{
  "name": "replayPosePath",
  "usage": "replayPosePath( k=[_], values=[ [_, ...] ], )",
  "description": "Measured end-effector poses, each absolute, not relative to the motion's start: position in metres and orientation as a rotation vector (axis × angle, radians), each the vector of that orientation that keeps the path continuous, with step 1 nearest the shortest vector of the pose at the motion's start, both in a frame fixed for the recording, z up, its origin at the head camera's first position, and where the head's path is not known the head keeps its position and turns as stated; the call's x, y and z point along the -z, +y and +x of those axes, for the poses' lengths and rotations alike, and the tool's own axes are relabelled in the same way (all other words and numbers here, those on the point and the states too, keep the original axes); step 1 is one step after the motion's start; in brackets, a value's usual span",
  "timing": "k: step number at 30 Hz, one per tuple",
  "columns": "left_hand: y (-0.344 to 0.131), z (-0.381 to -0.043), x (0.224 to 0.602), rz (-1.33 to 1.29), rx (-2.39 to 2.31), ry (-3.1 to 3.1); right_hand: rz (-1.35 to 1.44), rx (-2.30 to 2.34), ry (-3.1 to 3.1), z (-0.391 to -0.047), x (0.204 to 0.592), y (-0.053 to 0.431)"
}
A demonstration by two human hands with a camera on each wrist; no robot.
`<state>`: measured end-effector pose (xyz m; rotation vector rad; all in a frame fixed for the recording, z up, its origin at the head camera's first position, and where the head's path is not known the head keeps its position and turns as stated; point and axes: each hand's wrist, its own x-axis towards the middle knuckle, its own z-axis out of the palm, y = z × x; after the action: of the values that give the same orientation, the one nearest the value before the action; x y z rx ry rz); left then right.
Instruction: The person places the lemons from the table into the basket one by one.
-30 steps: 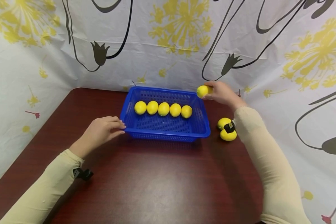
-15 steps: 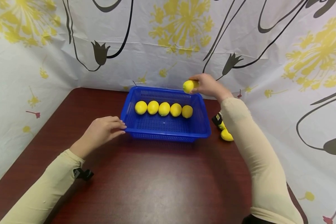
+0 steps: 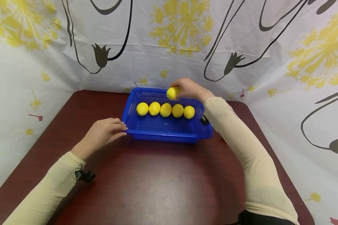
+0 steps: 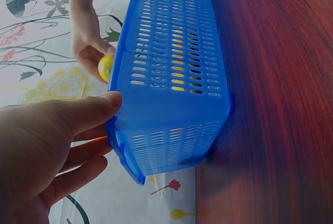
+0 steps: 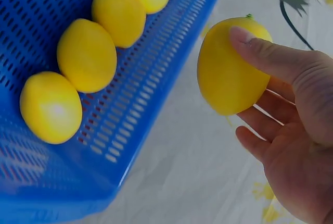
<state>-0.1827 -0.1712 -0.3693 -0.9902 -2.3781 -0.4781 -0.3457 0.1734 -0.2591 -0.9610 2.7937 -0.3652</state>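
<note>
A row of several lemons (image 3: 166, 110) lies along the back half of a blue perforated plastic basket (image 3: 169, 136). Over the basket's back rim, my right hand (image 3: 191, 89) grips another lemon (image 3: 173, 93). The right wrist view shows the thumb across this lemon (image 5: 229, 73), with the fingers behind it. My left hand (image 3: 105, 129) is at the front left corner of the basket. Seen from the left wrist, its thumb lies on the outside of the rim (image 4: 120, 73) and its fingers are on the other side, pinching it.
The basket stands on a dark red-brown wooden table (image 3: 157, 181). Behind and beside the table hangs a white flower-patterned cloth (image 3: 146, 62). My right sleeve (image 3: 242, 147) crosses the table's right side and covers the basket's right edge.
My right hand has carried its lemon leftward from the basket's back right corner, now lower than half a second ago. The lemons on the table have become hidden behind the arm. My left hand stays put.
</note>
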Motion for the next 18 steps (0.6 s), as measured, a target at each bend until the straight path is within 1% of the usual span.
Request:
replayPosePath(
  k=[10, 18],
  values=[
    [-0.172, -0.182, 0.368, -0.982, 0.473, -2.391, -1.148, 0.262, 2.692, -0.34, 0.271, 0.136],
    [-0.172, -0.183, 0.37, -0.993, 0.472, -2.383, -1.213, 0.238, 2.607, -0.335, 0.285, 0.113]
  ],
)
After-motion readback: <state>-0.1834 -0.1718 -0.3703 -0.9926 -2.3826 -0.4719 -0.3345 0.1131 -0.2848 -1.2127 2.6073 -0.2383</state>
